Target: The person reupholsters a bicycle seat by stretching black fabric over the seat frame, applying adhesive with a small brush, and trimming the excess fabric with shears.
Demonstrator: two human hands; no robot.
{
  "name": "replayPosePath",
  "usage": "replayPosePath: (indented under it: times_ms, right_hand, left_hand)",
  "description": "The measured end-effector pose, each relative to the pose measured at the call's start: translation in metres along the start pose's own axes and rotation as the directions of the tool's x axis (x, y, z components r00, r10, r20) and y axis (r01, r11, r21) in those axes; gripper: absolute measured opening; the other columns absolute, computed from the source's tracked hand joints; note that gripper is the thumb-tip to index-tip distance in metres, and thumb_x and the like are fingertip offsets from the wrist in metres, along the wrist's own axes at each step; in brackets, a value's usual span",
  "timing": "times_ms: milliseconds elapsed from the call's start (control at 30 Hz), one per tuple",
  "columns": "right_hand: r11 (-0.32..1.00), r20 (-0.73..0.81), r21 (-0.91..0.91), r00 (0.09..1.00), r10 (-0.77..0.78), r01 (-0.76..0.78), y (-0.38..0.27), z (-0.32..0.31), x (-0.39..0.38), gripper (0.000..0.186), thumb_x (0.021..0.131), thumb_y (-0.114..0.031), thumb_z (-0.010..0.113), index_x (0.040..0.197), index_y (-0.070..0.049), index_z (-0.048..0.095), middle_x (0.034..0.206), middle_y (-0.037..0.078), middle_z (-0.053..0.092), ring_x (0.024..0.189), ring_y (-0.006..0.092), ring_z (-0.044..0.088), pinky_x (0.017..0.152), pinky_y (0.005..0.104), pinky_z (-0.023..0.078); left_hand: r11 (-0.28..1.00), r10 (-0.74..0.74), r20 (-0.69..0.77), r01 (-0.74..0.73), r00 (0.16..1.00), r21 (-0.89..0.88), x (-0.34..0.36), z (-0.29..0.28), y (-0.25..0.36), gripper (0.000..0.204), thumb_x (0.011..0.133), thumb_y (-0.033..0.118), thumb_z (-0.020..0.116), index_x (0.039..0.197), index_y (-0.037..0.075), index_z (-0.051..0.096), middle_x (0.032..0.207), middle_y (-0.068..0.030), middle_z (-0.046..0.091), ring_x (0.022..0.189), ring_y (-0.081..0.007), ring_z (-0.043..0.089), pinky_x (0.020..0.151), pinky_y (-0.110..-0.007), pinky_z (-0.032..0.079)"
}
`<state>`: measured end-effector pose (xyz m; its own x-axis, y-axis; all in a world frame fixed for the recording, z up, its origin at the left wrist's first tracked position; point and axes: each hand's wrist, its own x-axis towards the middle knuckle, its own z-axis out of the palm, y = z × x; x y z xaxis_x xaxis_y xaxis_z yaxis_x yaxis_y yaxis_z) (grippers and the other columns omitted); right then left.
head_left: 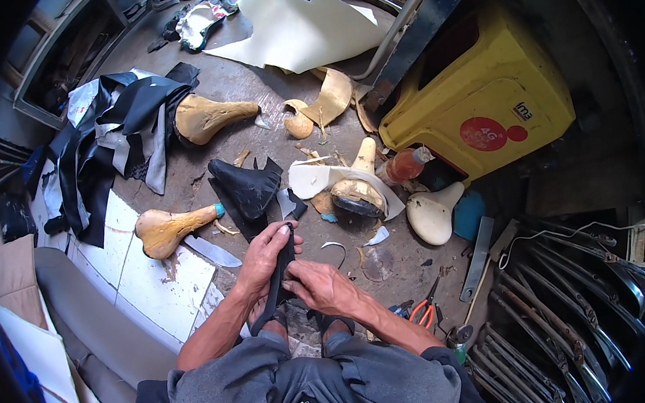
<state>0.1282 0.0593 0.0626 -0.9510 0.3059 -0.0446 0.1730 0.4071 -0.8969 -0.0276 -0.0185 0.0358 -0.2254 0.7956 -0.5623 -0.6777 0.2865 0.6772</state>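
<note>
1. L hand (265, 253): nearly closed, thumb + fingers pinching the upper end of a black strip (272, 300).
2. R hand (324, 284): fingers curled in, mostly closed, gripping the strip's edge a bit lower, just beside L hand.
3. Strip's location: btwn both hands, off the floor, hanging at a slant in front of the knees, lower end above the feet.
4. Just beyond L hand: black seat cover (244, 188) on the floor.
5. Left side: tan seat w/ teal tip (169, 231) nr white panel (154, 278); another tan seat (210, 120) farther up, beside dark cloth pile (126, 125).
6. Centre-right: pale seat w/ black part (359, 195), reddish bottle (402, 168), white seat (431, 218), yellow stool (435, 113).
7. Nr R forearm: pliers w/ orange handles (424, 313); metal bar (477, 258) farther right, nr stacked metal frames (551, 313).
8. Far end: big white sheet (297, 33).
</note>
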Motion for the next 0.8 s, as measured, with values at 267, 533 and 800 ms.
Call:
replayPosePath:
  times_ms: [267, 533, 800]
  right_hand:
    - [0.993, 0.058, -0.070, 0.993, 0.102, -0.098, 0.009, 0.008, -0.007, 0.017, 0.094, -0.013, 0.062, 0.095, -0.001, 0.051, 0.087, 0.022, 0.062, 0.086, 0.0414, 0.064, 0.073, 0.0496, 0.049]
    - [0.999, 0.072, 0.037, 0.997, 0.034, -0.037, 0.008, 0.002, -0.006, 0.018, 0.095, -0.018, 0.062, 0.095, -0.001, 0.055, 0.083, 0.024, 0.062, 0.086, 0.0438, 0.064, 0.075, 0.0508, 0.049]
    - [0.998, 0.024, -0.020, 0.998, 0.060, -0.059, 0.010, 0.005, -0.008, 0.015, 0.094, -0.014, 0.061, 0.093, 0.000, 0.056, 0.080, 0.022, 0.062, 0.081, 0.0434, 0.064, 0.073, 0.0507, 0.050]
  left_hand:
    - [0.996, 0.012, 0.005, -0.013, 1.000, 0.085, 0.003, 0.004, -0.003, 0.044, 0.103, 0.034, 0.057, 0.132, 0.001, 0.054, 0.104, -0.0077, 0.064, 0.092, -0.0128, 0.062, 0.080, -0.028, 0.055]
    - [0.990, -0.012, 0.002, 0.012, 1.000, 0.143, 0.004, 0.001, -0.006, 0.042, 0.103, 0.032, 0.057, 0.132, 0.001, 0.055, 0.104, -0.0072, 0.065, 0.092, -0.0118, 0.061, 0.081, -0.027, 0.053]
    - [0.991, -0.018, 0.010, 0.016, 1.000, 0.135, 0.006, 0.004, -0.006, 0.041, 0.103, 0.031, 0.056, 0.132, 0.001, 0.054, 0.102, -0.0079, 0.064, 0.090, -0.0124, 0.062, 0.078, -0.027, 0.054]
